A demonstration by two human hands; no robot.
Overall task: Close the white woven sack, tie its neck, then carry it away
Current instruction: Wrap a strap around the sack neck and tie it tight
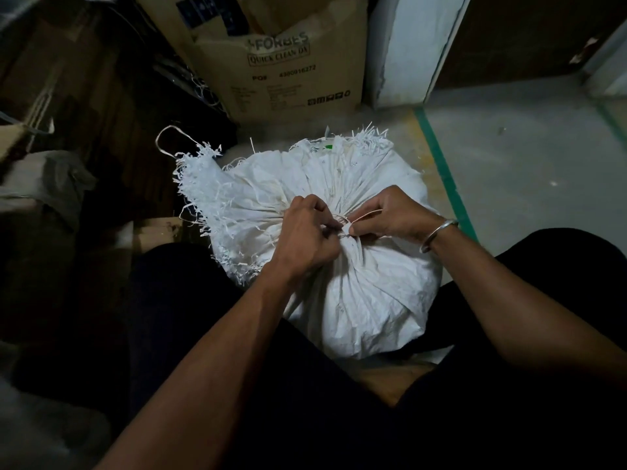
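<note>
The grey concrete floor (509, 147) is crossed by a green stripe (444, 174) that runs away from the viewer, with a yellowish patch along its left side. A bulging white sack (366, 293) sits on the floor just left of the stripe, its frayed mouth spread out and its gathered neck wound with pale string (341, 220). Behind the sack a printed cardboard box (288, 72) stands on the floor, right beside the foot of a white column (403, 52).
</note>
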